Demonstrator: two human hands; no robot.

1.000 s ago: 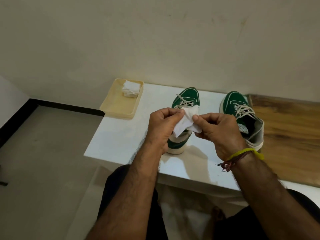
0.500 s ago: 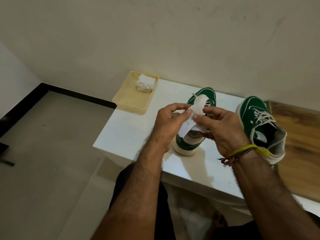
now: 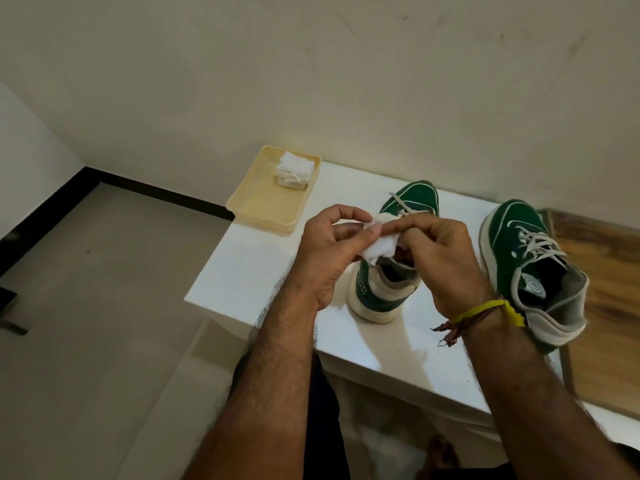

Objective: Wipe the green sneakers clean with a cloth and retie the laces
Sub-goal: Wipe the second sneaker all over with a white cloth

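Near the middle of the frame both hands are holding a small white cloth [image 3: 379,244] above the heel opening of the left green sneaker [image 3: 388,278]. The left hand [image 3: 329,251] is pinching the cloth's left edge with its thumb, fingers curled above it; the right hand [image 3: 440,251] is gripping the cloth's right side, its fingers folded over so that most of the cloth is bunched and hidden between the two hands. How the cloth is folded is hard to make out.

The hands are covering that sneaker's tongue and most of its laces; only the toe and one loose lace end are showing above them. The right green sneaker [image 3: 526,258] is lying at the right of the frame, laces loosely crossed, its heel partly hidden behind the right wrist, which is wearing yellow and red threads [image 3: 481,311]. Both shoes are sitting on a white table [image 3: 249,271].

In the upper middle a cream tray [image 3: 266,206] is holding folded white cloths [image 3: 294,169]. A wooden surface [image 3: 609,271] is being cut off by the right edge.
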